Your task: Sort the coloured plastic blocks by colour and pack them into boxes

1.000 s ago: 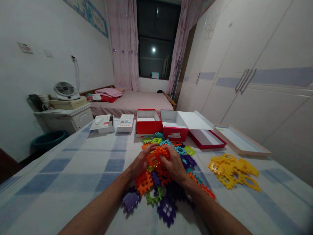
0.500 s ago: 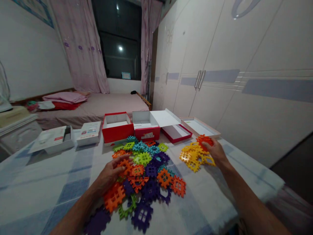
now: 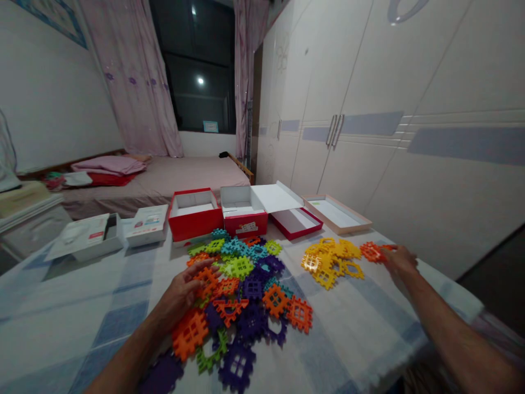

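A mixed heap of plastic lattice tiles (image 3: 241,295) in orange, purple, green and teal lies in the middle of the checked tablecloth (image 3: 98,317). My left hand (image 3: 182,293) rests on the heap's left side, fingers spread over orange tiles. To the right sits a separate pile of yellow tiles (image 3: 330,260). Just right of that pile lies an orange tile (image 3: 372,251), and my right hand (image 3: 400,260) is at its edge with fingertips touching it near the table's right side.
Open red and white boxes (image 3: 194,213) and a red lid (image 3: 295,221) stand behind the heap, with a shallow wooden tray (image 3: 336,213) at the right and white cartons (image 3: 88,232) at the left. A wardrobe (image 3: 410,120) runs along the right; a bed (image 3: 156,175) lies beyond.
My right hand carried an orange tile from the heap past the yellow pile and set it down on that pile's right. My left hand stayed on the heap; the view swung right.
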`<control>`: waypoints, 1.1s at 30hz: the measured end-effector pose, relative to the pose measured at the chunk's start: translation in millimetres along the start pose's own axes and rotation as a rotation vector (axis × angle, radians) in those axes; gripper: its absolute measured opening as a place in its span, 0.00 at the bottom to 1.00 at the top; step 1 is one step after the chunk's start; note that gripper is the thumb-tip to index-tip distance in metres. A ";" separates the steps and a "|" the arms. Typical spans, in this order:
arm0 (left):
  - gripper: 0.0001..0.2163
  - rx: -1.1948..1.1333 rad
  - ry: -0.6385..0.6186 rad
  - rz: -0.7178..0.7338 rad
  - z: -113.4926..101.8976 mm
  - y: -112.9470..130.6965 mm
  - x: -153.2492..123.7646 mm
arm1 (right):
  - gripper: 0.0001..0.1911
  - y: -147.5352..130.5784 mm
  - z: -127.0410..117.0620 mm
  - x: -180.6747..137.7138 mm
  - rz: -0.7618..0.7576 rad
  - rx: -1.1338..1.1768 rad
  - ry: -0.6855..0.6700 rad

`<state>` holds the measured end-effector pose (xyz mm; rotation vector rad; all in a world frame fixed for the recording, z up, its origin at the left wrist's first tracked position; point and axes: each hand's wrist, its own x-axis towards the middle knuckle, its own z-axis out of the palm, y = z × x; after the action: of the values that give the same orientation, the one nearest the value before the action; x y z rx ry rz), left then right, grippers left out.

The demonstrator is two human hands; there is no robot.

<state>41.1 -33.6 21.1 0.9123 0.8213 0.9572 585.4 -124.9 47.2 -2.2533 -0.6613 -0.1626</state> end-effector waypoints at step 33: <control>0.20 -0.286 -0.127 0.223 -10.5 7.3 1.4 | 0.14 -225.0 58.5 -270.4 -1.232 0.356 -0.880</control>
<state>30.0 -27.4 23.4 0.8161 0.4656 1.1643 234.4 -65.6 67.3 -1.2064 -2.2523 0.3596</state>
